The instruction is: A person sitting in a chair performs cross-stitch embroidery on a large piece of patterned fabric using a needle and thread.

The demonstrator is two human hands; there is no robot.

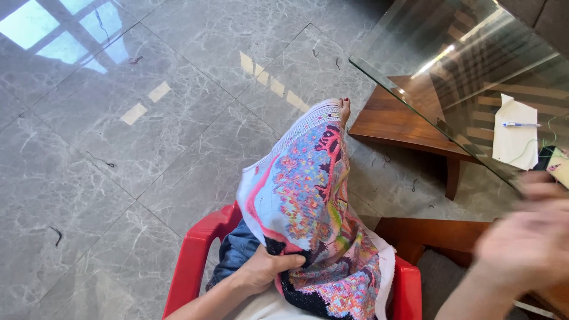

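Note:
A colourful cross-stitch canvas (308, 195) with pink, blue and black patterns drapes over my lap and leg. My left hand (269, 266) grips its lower edge, thumb on top of the fabric. My right hand (527, 237) is raised at the right, blurred by motion, near the glass table's edge; whether it holds anything cannot be told. My bare foot (345, 110) shows beyond the top of the canvas.
I sit on a red plastic chair (195, 255). A glass-topped table (415, 89) with a wooden base stands at the right; a white paper (514, 133) and a blue pen (521, 124) lie on it. Thread scraps dot the grey marble floor (148, 118).

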